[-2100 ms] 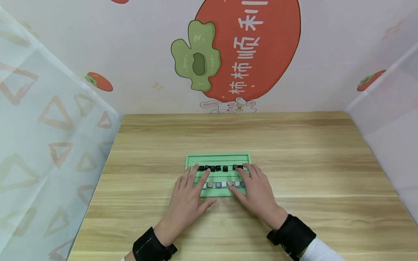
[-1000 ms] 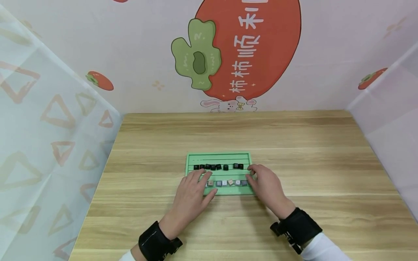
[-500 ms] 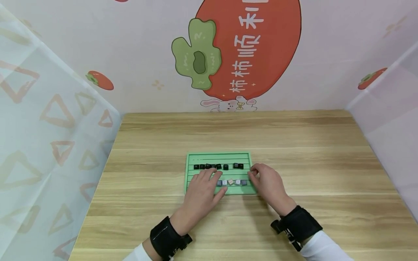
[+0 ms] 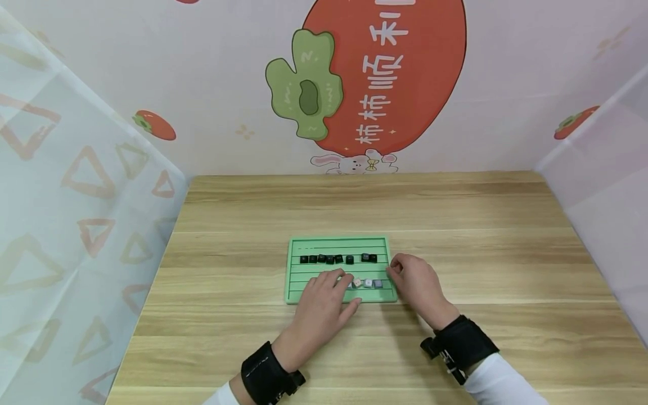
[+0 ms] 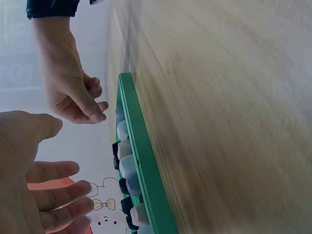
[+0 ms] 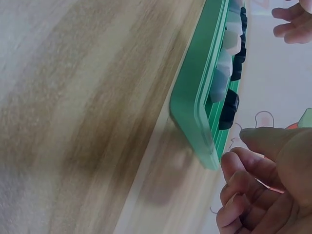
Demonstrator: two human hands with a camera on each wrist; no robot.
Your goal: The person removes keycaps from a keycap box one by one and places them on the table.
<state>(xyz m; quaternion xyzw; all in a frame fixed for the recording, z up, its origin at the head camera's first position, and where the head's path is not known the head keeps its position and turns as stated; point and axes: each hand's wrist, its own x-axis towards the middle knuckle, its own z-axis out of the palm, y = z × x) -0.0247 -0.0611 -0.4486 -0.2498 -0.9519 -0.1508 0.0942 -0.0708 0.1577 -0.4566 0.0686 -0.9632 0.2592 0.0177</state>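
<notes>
A green grooved tray [image 4: 298,274] holds a row of black keycaps [image 4: 330,259] near its middle and a row of grey and white keycaps [image 4: 368,283] nearer its front. My left hand [image 4: 320,306] is over the front of the tray, fingers spread and slightly bent, hiding the left part of the light row. In the left wrist view nothing shows between its fingers. Beside the tray's right edge is my right hand [image 4: 417,284], fingers loosely curled. The right wrist view shows its thumb apart from the fingers, with no keycap held, near the tray corner [image 6: 190,109].
The tray lies on a wood-grain table [image 4: 243,225]. A printed backdrop [image 4: 212,84] rises behind it, and light curtains [image 4: 101,253] hang at the sides. Each wrist wears a black strap [image 4: 463,346].
My left hand has moved rightward along the front row, uncovering the left black keycaps. My right hand has drawn back from over the tray to its right edge, its fingers now more curled.
</notes>
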